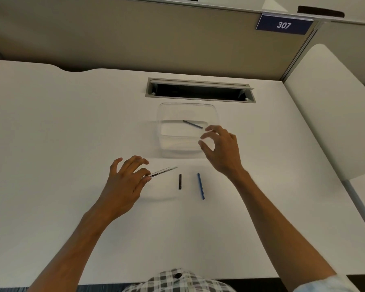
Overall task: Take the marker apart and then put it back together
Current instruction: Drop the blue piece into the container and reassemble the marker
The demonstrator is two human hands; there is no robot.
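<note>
I log: left hand [125,182] pinching marker barrel [163,171] lettered "WHITE BOARD"; right hand [221,148] fingers spread, holding nothing, over clear container [167,131]; black cap [180,181], blue rod [200,186] between hands.

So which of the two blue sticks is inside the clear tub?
The farther blue stick, lying slanted inside the clear tub by the right hand. The other blue stick lies on the bare desk, right of the short black piece.

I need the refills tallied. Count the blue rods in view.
2. One blue rod lies on the table right of the black piece; the other lies in the clear tub. More may be hidden.
</note>
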